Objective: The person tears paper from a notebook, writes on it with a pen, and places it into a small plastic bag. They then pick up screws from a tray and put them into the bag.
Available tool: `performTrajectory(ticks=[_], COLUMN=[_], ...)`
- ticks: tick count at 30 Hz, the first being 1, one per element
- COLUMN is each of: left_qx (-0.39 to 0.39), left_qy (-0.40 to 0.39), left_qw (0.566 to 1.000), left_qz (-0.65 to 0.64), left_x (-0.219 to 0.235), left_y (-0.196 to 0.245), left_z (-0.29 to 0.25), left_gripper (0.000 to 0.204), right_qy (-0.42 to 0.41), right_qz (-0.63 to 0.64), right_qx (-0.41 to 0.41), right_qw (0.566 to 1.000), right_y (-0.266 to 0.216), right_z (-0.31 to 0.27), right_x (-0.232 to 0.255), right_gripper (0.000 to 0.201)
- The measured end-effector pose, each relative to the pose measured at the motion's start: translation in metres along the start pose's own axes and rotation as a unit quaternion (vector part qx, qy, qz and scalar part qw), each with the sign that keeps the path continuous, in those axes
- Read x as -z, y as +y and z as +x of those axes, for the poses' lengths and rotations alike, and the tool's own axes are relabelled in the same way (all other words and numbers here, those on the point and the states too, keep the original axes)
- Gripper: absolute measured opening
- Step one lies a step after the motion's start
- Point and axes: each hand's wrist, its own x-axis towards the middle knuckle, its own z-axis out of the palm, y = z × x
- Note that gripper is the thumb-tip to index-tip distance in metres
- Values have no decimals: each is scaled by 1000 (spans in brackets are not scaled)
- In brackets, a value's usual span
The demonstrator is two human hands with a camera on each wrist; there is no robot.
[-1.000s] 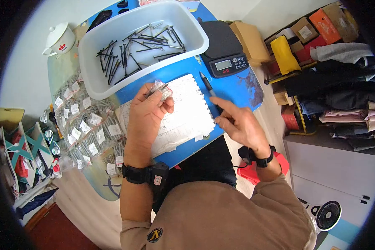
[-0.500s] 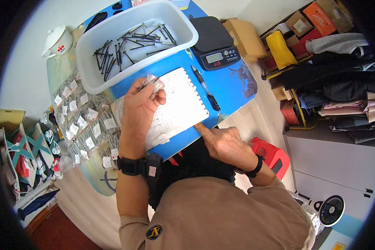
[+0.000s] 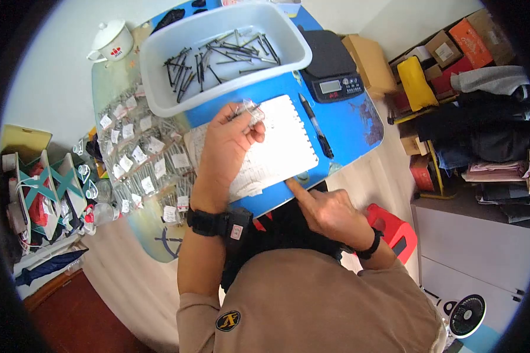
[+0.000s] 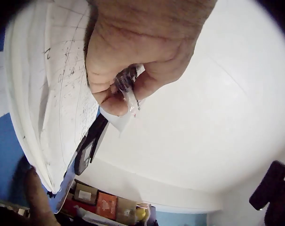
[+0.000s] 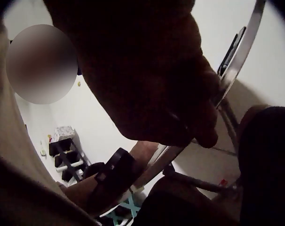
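My left hand [image 3: 232,138] is over the spiral notebook [image 3: 285,138] and pinches a small clear plastic bag [image 3: 252,112] between thumb and fingers. Dark metal pieces show inside the bag [image 4: 126,82] in the left wrist view, partly hidden by the fingers. My right hand [image 3: 333,215] is at the front edge of the blue table, one finger stretched out to the notebook's lower edge and the others bent. Handwriting covers much of the notebook's left part. A black pen [image 3: 316,125] lies to the right of the notebook, apart from both hands.
Behind the notebook stands a pale plastic tub [image 3: 159,106] of long dark screws or nails. A black digital scale [image 3: 333,65] is at its right. Several labelled clear bags [image 3: 138,154] cover the left side, near a lidded white mug [image 3: 113,42]. A red stool [image 3: 394,232] stands below.
My right hand has come down from beside the pen to the table's front edge, leaving the pen lying there. My left hand still pinches the bag. The head view has shifted slightly.
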Motion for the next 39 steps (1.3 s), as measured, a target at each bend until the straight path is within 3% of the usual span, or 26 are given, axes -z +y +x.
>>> performTrajectory(ticks=[2, 4, 9, 13, 18, 23, 28, 32, 37, 39], left_qx=[-2, 11, 45, 67, 59, 81, 94, 108, 109, 124], left_qy=[-2, 45, 68, 81, 88, 28, -20, 42, 51, 10], left_qw=[1000, 999, 995, 989, 989, 987, 986, 988, 986, 984], left_qz=[-7, -7, -60, -103, -105, -136, -134, -104, -118, -126], left_x=[-4, -11, -10, -21, -30, -23, -17, -27, -23, -16], left_y=[0, 1, 2, 8, 5, -2, -5, -2, -4, -7], left_z=[-1, -2, 0, 0, 6, 12, 13, 11, 10, 9], left_gripper=[10, 10, 10, 11, 11, 14, 19, 17, 20, 21], right_qy=[-5, 10, -13, 18, 51, 15, -52, -114, -113, -118], right_qz=[-3, -16, -12, -16, 3, 14, -2, -23, -18, -32], right_qx=[4, 29, 98, 132, 146, 131, 156, 168, 193, 196], right_qw=[1000, 999, 995, 991, 988, 991, 986, 979, 975, 973], right_y=[1, 6, 31, 47, 98, 143, 157, 160, 163, 166], right_z=[2, 6, 39, 87, 175, 248, 287, 304, 314, 318], right_x=[12, 25, 73, 123, 147, 137, 119, 109, 100, 100], right_gripper=[70, 69, 42, 35, 23, 18, 15, 9, 9, 11])
